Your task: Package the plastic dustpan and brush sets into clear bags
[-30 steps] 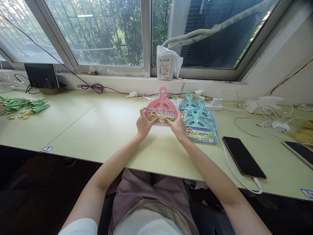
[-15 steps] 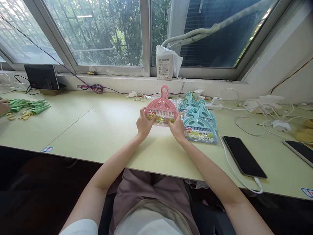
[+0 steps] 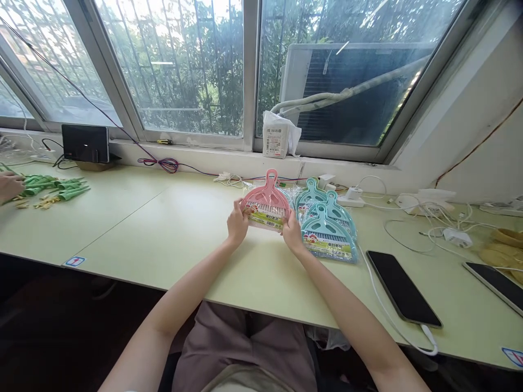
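Observation:
A pink dustpan and brush set (image 3: 267, 198) in clear wrapping is held upright over the table, its looped handle pointing up and a printed label across its lower part. My left hand (image 3: 237, 222) grips its left edge and my right hand (image 3: 291, 231) grips its right edge. Just to the right of my right hand, several similar teal sets (image 3: 327, 234) lie overlapping in clear wrapping on the light green table (image 3: 196, 234).
A black phone (image 3: 402, 286) with a white cable lies at the right, near tangled chargers (image 3: 457, 237). Another phone (image 3: 496, 283) is at the far right. A tablet (image 3: 85, 144) stands back left. Another person's hand (image 3: 10, 185) is beside green items (image 3: 69, 188).
The view has tilted up, so the table sits lower in the picture. My thumbs have moved off the front of the pink set toward its edges, uncovering more of the label.

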A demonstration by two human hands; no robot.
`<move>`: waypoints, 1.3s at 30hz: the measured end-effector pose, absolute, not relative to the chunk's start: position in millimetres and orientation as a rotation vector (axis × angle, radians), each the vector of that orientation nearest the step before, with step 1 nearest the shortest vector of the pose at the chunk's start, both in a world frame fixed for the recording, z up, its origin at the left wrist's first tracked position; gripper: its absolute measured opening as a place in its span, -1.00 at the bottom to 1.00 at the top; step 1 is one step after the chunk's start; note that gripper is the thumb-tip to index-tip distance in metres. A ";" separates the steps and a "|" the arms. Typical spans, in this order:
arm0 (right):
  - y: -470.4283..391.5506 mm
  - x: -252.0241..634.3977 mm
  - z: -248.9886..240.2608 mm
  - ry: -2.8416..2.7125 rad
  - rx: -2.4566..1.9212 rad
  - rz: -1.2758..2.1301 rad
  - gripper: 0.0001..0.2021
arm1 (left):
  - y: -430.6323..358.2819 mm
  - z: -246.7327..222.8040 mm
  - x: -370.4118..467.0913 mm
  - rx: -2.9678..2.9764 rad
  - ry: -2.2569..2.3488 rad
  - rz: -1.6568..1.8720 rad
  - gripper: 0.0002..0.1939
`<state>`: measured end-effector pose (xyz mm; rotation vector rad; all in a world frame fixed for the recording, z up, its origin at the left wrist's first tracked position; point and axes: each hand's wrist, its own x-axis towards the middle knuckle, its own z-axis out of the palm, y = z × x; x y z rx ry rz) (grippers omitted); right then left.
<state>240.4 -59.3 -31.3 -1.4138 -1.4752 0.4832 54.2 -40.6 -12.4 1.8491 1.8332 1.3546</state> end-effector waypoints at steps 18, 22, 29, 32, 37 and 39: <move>-86.2 218.2 -21.2 -2.146 -1.036 -0.468 -0.50 | 21.2 -36.0 68.8 1.465 1.726 1.494 -0.71; -84.9 217.0 -24.1 -2.423 -0.898 -0.559 -0.50 | 33.4 -36.6 86.1 1.621 1.724 1.376 -0.66; -76.3 219.9 -31.2 -2.368 -1.084 -0.551 -0.74 | 21.0 -26.9 77.1 2.251 1.916 0.979 -0.67; -77.9 216.2 -35.0 -2.445 -1.101 -0.491 -0.78 | 14.1 -21.9 58.7 2.419 1.960 0.992 -0.65; -86.0 205.3 -36.7 -2.512 -1.060 -0.391 -0.79 | 12.8 -19.7 31.3 2.228 1.906 1.260 -0.74; -88.0 203.7 -35.6 -2.511 -1.031 -0.358 -0.78 | 14.5 -20.6 26.0 2.265 1.856 1.278 -0.77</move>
